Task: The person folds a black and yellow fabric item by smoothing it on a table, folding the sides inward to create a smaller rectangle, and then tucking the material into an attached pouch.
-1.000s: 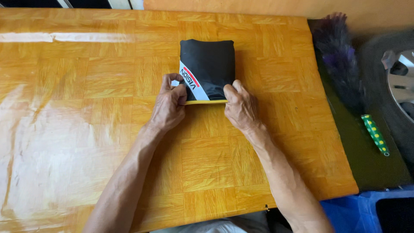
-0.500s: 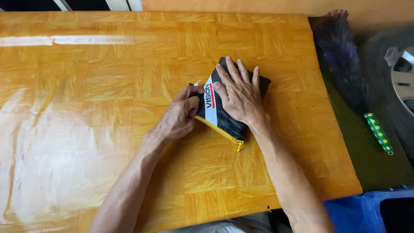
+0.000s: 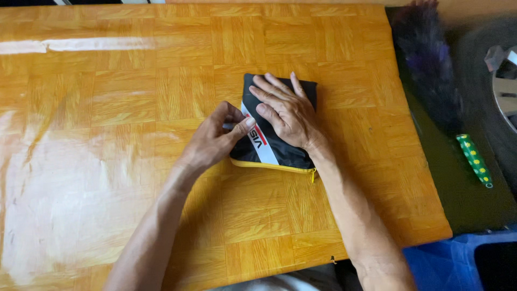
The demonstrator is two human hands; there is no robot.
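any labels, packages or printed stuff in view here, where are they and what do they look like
Black fabric pouch: middle of the wooden table, flat, squarish, yellow zipper along its near edge, pressed under the right hand.
Label stripe: diagonal white band with red and dark print across the pouch, the left hand pinching at its upper end.
Duster handle: right of the table, green stick with yellow dots.
No screens or signs.
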